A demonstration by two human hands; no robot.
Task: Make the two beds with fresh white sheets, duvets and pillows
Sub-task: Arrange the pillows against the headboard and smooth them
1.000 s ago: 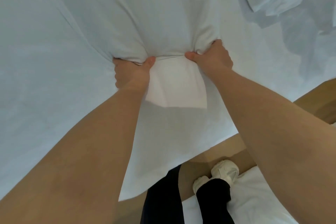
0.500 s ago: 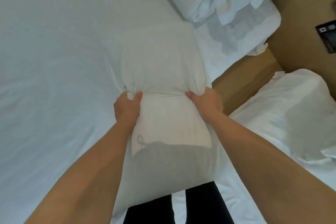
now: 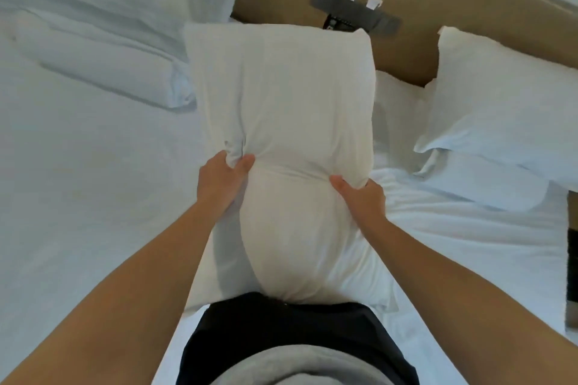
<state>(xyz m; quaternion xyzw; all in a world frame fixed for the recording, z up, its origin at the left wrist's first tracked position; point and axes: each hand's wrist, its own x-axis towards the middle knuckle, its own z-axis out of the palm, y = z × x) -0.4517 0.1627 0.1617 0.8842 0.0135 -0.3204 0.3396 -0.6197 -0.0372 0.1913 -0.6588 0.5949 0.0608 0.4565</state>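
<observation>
Swung upright from over the bed (image 3: 78, 212), the pillow (image 3: 291, 244) now butts against the waist (image 3: 281, 325). At its sides the left hand (image 3: 220, 180) and right hand (image 3: 359, 197) each clutch bunched case (image 3: 281, 87).

Left hand (image 3: 219, 178) and right hand (image 3: 359, 197) grip a pillow (image 3: 281, 97), seemingly half-cased.

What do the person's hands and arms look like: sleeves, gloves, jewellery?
The left forearm and right forearm are bare, no sleeves in view. The left hand and right hand wear no gloves, and no rings or watch show. A grey top and dark clothing show below.
</observation>
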